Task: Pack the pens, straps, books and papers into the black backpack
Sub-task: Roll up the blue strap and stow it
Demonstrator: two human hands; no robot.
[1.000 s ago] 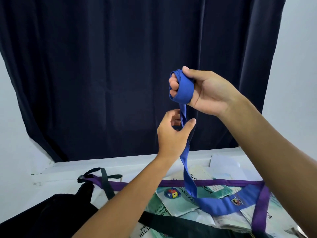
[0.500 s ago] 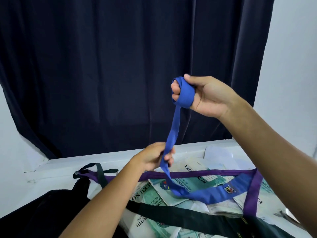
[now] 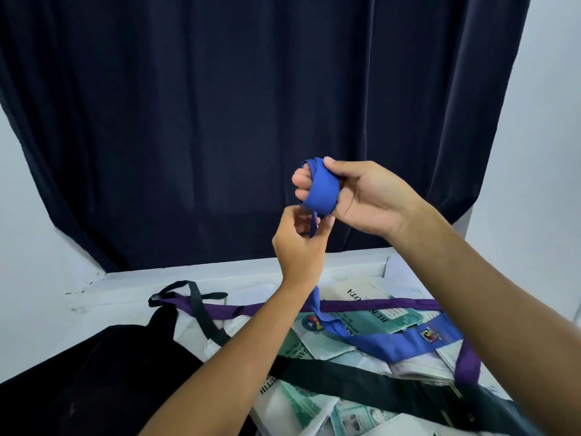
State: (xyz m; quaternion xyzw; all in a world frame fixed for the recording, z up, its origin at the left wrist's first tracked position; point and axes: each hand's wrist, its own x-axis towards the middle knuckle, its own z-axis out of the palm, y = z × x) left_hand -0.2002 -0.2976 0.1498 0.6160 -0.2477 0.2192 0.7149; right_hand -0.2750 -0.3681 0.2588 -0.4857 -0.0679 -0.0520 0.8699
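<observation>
A blue strap [image 3: 323, 191] is wound in several turns round the fingers of my right hand [image 3: 361, 196], which is raised in front of the dark curtain. Just below it, my left hand [image 3: 300, 243] pinches the strap's hanging length. The rest of the blue strap trails down onto green-and-white books and papers [image 3: 371, 319] on the white table [image 3: 94, 309]. A purple strap [image 3: 226, 311] and a black strap [image 3: 361, 383] lie across the papers. The black backpack [image 3: 103, 379] sits at the lower left.
A dark navy curtain [image 3: 251, 121] hangs behind the table, with white wall on both sides. A thin black strap loop [image 3: 188, 294] lies beside the purple one near the backpack's top.
My left hand has risen from the table back up to just under my right hand, bringing up the strap. My right hand has stayed raised with the coil round its fingers.
</observation>
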